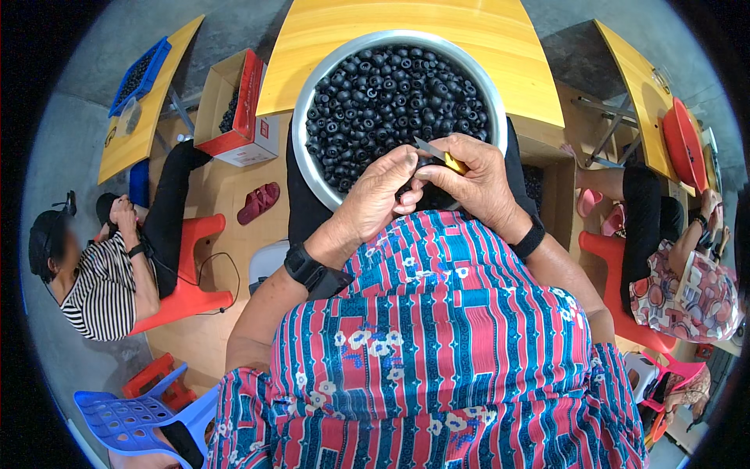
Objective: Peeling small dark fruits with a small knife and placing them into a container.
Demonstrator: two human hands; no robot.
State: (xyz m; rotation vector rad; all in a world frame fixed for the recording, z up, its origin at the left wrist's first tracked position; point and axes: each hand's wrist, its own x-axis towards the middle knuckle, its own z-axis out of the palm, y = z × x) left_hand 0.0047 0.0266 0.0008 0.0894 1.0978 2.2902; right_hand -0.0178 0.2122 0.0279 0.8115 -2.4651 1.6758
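Note:
A large metal bowl full of small round black fruits rests on my lap, against a yellow table. Over its near rim my right hand grips a small knife with a yellow handle, blade pointing left. My left hand meets it there, fingertips pinched on something dark and small under the blade; what it is stays mostly hidden. Both wrists wear black bands.
A yellow table stands ahead. At left a person in a striped shirt sits by a red stool, with a cardboard box and red sandals nearby. Another seated person is at right. A blue chair stands lower left.

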